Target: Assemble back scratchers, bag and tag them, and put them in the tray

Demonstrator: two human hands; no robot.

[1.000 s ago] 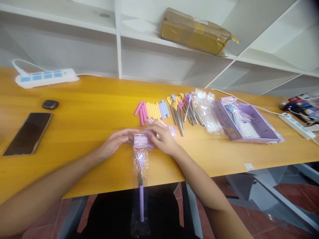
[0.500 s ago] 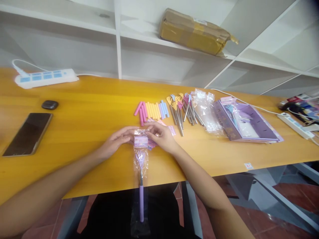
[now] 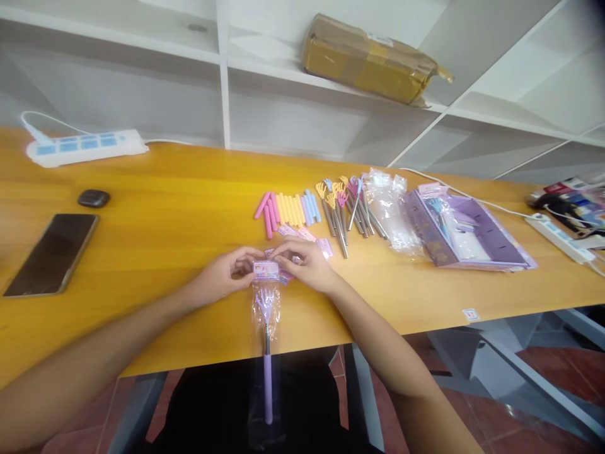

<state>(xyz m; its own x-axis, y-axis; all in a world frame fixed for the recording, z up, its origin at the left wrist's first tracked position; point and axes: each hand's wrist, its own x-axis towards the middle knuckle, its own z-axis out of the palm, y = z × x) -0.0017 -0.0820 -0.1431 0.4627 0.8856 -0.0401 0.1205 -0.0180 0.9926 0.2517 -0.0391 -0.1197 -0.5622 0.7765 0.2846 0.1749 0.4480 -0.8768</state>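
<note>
A purple back scratcher (image 3: 268, 384) lies inside a clear plastic bag (image 3: 256, 435), its handle end reaching past the table's front edge. At the bag's top is a small purple printed card (image 3: 266, 271). My left hand (image 3: 227, 272) pinches the left side of that bagged top. From the right, my right hand (image 3: 307, 261) closes its fingers on the top edge. More printed cards (image 3: 305, 234) lie just beyond my hands. Behind them are pink, yellow and blue handle tubes (image 3: 290, 210), with metal back scratcher rods (image 3: 338, 221) to their right.
Clear empty bags (image 3: 392, 214) lie right of the rods, beside a purple open box (image 3: 496, 243). At left are a phone (image 3: 51, 255), a black case (image 3: 93, 198) and a power strip (image 3: 87, 149). A taped parcel (image 3: 368, 60) sits on the shelf.
My left hand's fingers have curled from nearly straight to a pinch at the card's left side. My right hand has shifted slightly toward me, uncovering cards behind it.
</note>
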